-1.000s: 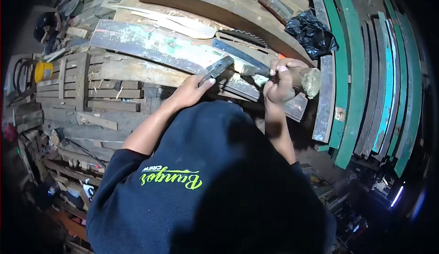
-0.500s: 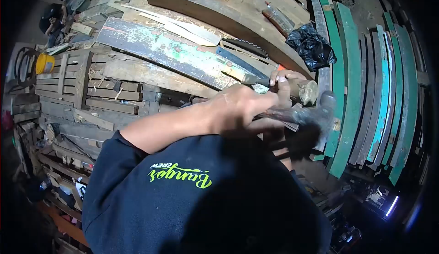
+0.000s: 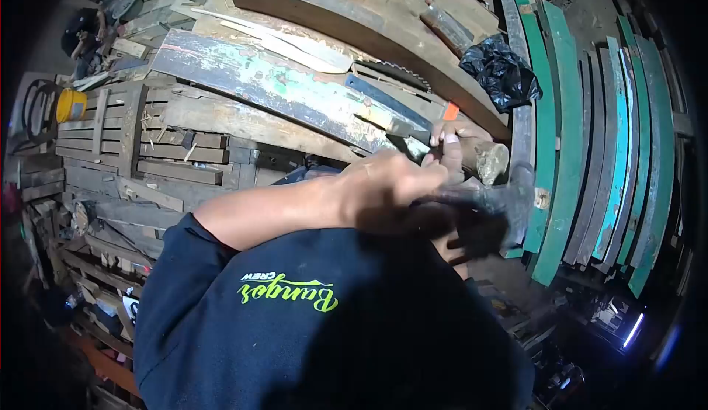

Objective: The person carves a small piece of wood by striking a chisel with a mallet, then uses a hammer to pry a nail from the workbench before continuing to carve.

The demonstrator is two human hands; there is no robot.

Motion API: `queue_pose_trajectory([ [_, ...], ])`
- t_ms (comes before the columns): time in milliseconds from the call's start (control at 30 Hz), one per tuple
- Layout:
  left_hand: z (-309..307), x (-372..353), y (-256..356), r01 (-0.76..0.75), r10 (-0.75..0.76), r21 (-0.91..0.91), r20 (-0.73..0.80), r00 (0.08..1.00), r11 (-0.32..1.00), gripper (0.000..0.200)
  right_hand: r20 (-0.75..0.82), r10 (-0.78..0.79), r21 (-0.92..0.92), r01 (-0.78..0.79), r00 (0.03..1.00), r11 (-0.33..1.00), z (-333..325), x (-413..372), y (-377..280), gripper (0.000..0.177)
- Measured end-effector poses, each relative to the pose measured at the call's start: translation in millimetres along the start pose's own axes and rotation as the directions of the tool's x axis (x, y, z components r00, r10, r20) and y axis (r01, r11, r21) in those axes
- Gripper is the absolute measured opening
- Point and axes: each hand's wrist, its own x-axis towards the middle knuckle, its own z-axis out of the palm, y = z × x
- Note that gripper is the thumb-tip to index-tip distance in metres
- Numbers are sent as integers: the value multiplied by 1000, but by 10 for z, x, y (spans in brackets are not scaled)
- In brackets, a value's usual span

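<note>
Over painted planks point(image 3: 258, 78), left hand point(image 3: 383, 189) fingers closed round a blurred hammer point(image 3: 509, 197), right hand point(image 3: 448, 144) fingers gripping a wooden-handled chisel point(image 3: 488, 161)

The only words that could be read stood on the dark blue shirt point(image 3: 221, 351), at about seven o'clock from the middle of the view. They were printed in yellow-green lettering point(image 3: 289, 292) and appeared upside down to the camera. The large word was in a flowing script and read "Bangoz", though its last letter was uncertain and could have been an r. Just beside it, toward twelve o'clock, stood the small block capitals "CREW" point(image 3: 264, 275). At about eight o'clock, near the lower left edge, a small white label point(image 3: 131, 305) bore dark marks too small to read.
</note>
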Motion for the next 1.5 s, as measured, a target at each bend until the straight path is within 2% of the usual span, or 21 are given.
queue_pose_trajectory([
  [100, -83, -2, 142, -105, 106, -28, 44, 993, 994, 31, 111, -126, -506, 165, 986, 846, 138, -128, -474, 26],
  [133, -61, -27, 78, -130, 129, -61, -17, 991, 990, 31, 102, -108, -537, 146, 989, 830, 180, -128, -515, 26],
  [167, -61, -32, 49, -132, 131, -59, -14, 991, 990, 31, 78, -100, -513, 126, 992, 849, 195, -118, -475, 27],
  [200, -79, -27, 24, -1, -1, 79, 33, 999, 997, 31, -32, 71, 63, -69, 997, 996, 45, -87, -86, 27],
  [233, -88, -32, 18, 127, -143, 219, 56, 988, 967, 30, -28, 68, 66, -66, 997, 996, 18, -55, 14, 27],
  [300, -96, -4, 107, 123, -131, 129, 55, 990, 984, 28, 14, 0, 101, -1, 1000, 995, -29, 10, 147, 27],
  [400, -63, -51, 190, -119, 121, -56, 31, 992, 991, 28, 78, -71, 147, 59, 994, 987, -85, -12, 261, 27],
  [467, -103, -88, 135, 23, -25, 57, 49, 998, 998, 29, 70, -89, 240, 70, 994, 968, -88, -31, 374, 25],
  [500, -122, -92, 75, 154, -165, 175, 53, 985, 972, 31, -17, 114, -4, -114, 993, 993, -6, -88, 79, 26],
  [667, -122, -48, 113, -72, 73, 74, -14, 997, 995, 33, 79, 104, -27, -102, 991, 994, -148, -24, 217, 26],
  [767, -103, -86, 101, -151, 151, -10, -36, 988, 988, 32, 82, -78, 213, 59, 994, 975, -28, -19, 312, 23],
  [833, -120, -100, 9, 159, -159, 148, -14, 987, 976, 31, -30, 81, -142, -85, 996, 986, 61, -71, 28, 21],
  [933, -82, -50, -54, 57, -42, 214, -77, 996, 975, 31, 43, 21, -63, -18, 999, 998, 110, 22, -80, 19],
  [1000, -36, -69, 21, -136, 142, 54, -119, 983, 989, 34, 98, 53, -167, -36, 994, 985, 83, 27, -212, 19],
  [1100, -75, -93, 39, -104, 104, -10, -22, 994, 995, 34, 162, 106, -309, -51, 981, 950, 58, 12, -363, 18],
  [1133, -197, -79, 113, 131, -144, 123, 104, 984, 984, 32, 182, 122, -357, -50, 976, 933, 45, 5, -389, 18],
  [1167, -164, -75, 56, 126, -139, 126, 103, 985, 984, 32, 41, 71, -101, -67, 997, 993, 47, -21, -64, 27],
  [1333, -132, -264, -218, 145, -147, -63, -26, 989, 987, 31, 36, 1, 209, -9, 999, 978, -7, 17, 274, 29],
  [1367, -146, -386, -366, 130, -133, -49, -79, 988, 990, 29, 196, -170, 457, 63, 966, 887, -284, 151, 643, 28],
  [1433, -188, -621, -645, 264, -259, 15, -161, 952, 964, 25, 7, -55, 161, 53, 998, 986, -52, 82, 318, 18],
  [1500, -245, -709, -876, 659, -635, 142, -185, 750, 738, 28, -8, -39, 173, 40, 999, 984, -69, 99, 332, 19],
])
